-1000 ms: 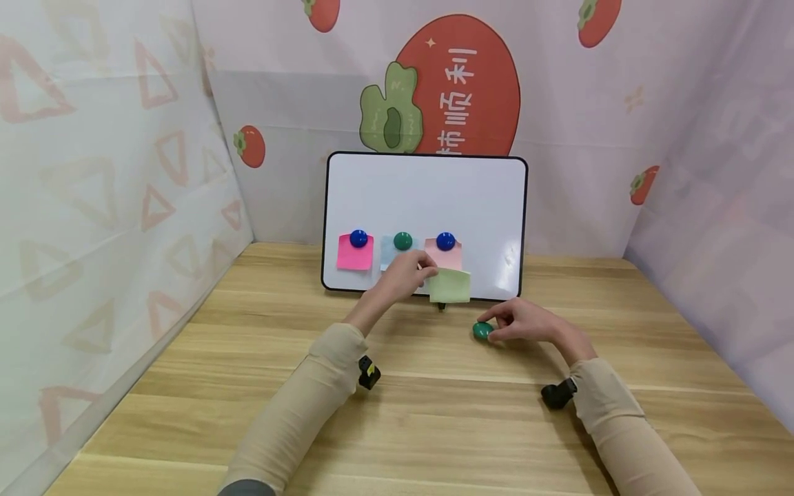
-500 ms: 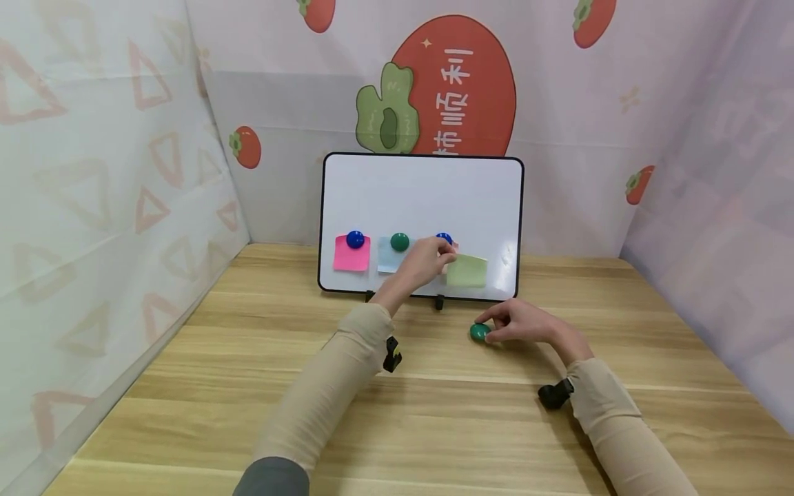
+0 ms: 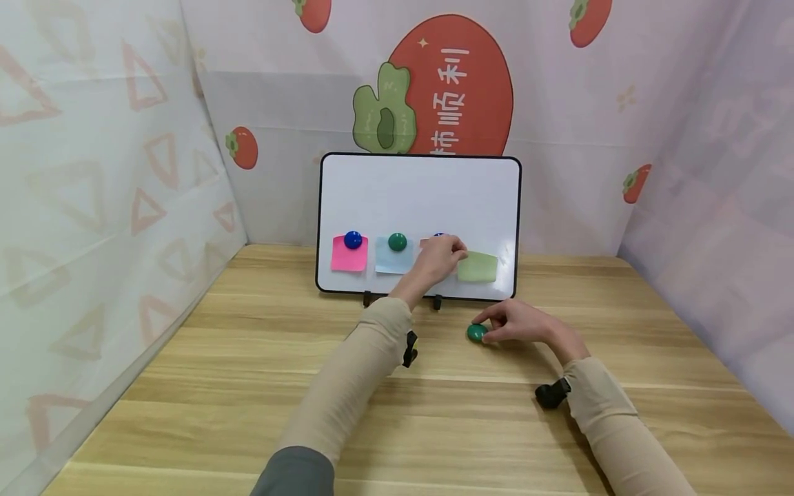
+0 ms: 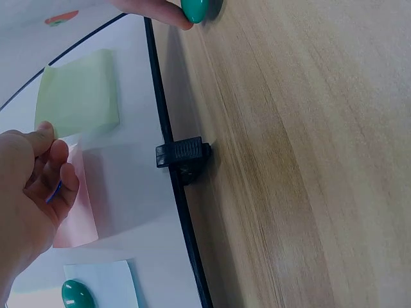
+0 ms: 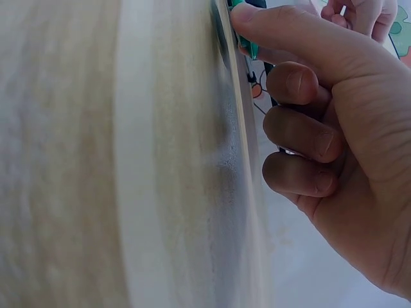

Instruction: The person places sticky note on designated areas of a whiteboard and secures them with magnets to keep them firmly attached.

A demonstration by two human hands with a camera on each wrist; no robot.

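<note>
My left hand [image 3: 436, 263] pinches a pale green sticky note [image 3: 477, 266] by its left edge, in front of the lower right of a whiteboard [image 3: 422, 193]. In the left wrist view, thumb and finger grip one corner of that note [image 4: 80, 96]. Behind the hand is a pink sticky note [image 4: 80, 205], partly covered, with its blue magnet mostly hidden. Just above the tabletop or on it, I cannot tell which, my right hand [image 3: 517, 322] holds a green round magnet [image 3: 476, 333] between thumb and forefinger. The right wrist view shows its other fingers curled.
To the left on the board, a bright pink note [image 3: 349, 256] hangs under a blue magnet [image 3: 353, 240]. Beside it a light blue note [image 3: 393, 260] hangs under a green magnet [image 3: 398, 242]. Black clip feet [image 3: 437, 302] support the board on the wooden table [image 3: 434, 427].
My left hand has moved right and slightly up with the pale green note, now covering most of the pale pink note. The right hand with its magnet has stayed in place.
</note>
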